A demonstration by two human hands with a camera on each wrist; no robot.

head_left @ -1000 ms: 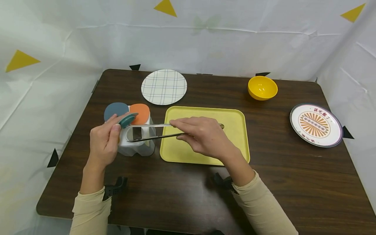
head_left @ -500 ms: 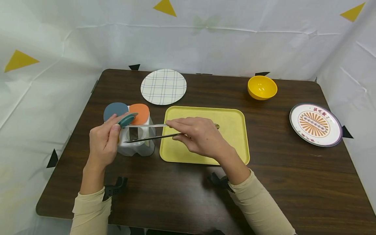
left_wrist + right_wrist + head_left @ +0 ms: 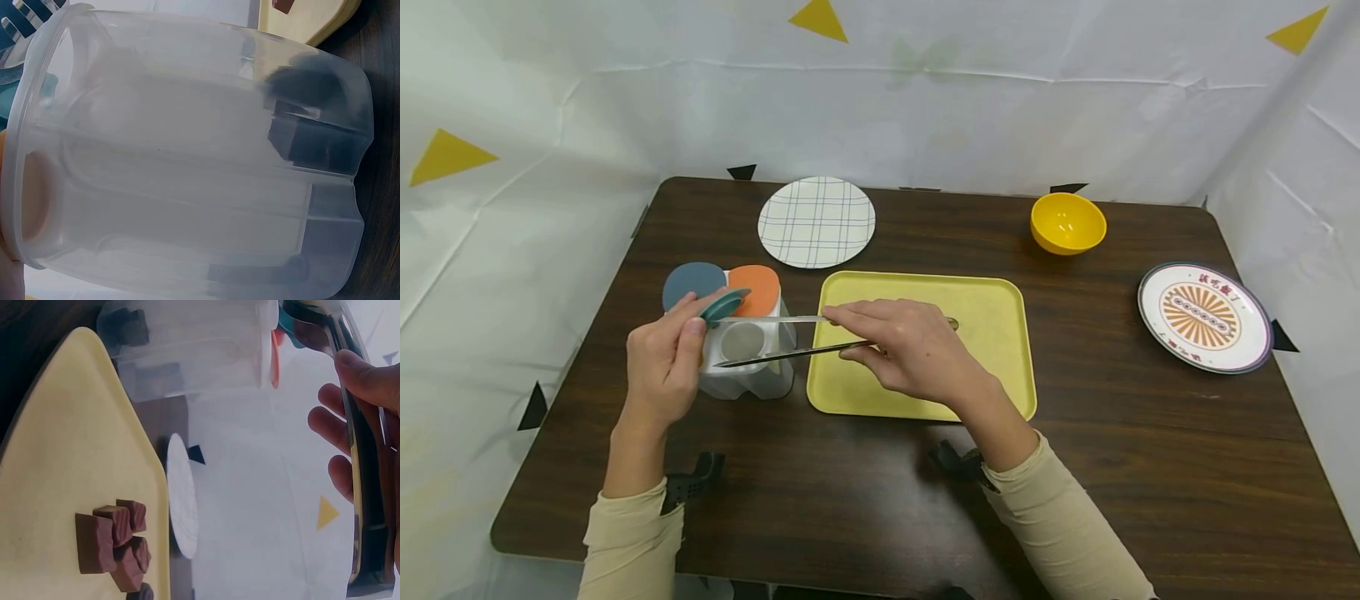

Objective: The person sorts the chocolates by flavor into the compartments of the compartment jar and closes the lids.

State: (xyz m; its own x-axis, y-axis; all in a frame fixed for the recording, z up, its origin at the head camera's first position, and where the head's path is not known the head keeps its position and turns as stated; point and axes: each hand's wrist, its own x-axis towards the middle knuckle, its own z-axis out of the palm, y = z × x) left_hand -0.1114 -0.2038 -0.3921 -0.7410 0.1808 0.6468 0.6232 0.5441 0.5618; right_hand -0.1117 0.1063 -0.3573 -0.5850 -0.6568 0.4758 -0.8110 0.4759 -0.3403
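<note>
My left hand (image 3: 662,358) pinches a teal lid (image 3: 722,307), raised beside the round opening of a translucent container (image 3: 748,385). My right hand (image 3: 910,346) holds metal tongs (image 3: 790,353) level above that opening, their two arms spread apart with nothing between the tips. Inside the container, dark, blurred pieces (image 3: 319,137) lie at the bottom in the left wrist view. The yellow tray (image 3: 842,396) is under the right hand. Several reddish-brown cubes (image 3: 97,544) sit on it, seen in the right wrist view and hidden by the hand in the head view.
Blue (image 3: 694,286) and orange (image 3: 756,287) lids cover other parts of the container. Behind the tray lies a checked white plate (image 3: 817,222). A yellow bowl (image 3: 1067,223) stands at the back right, and a patterned plate (image 3: 1205,318) is at the far right.
A dark brown piece between the tong tips over the opening is gone from there now. The right hand has shifted slightly left; the left hand keeps the lid raised.
</note>
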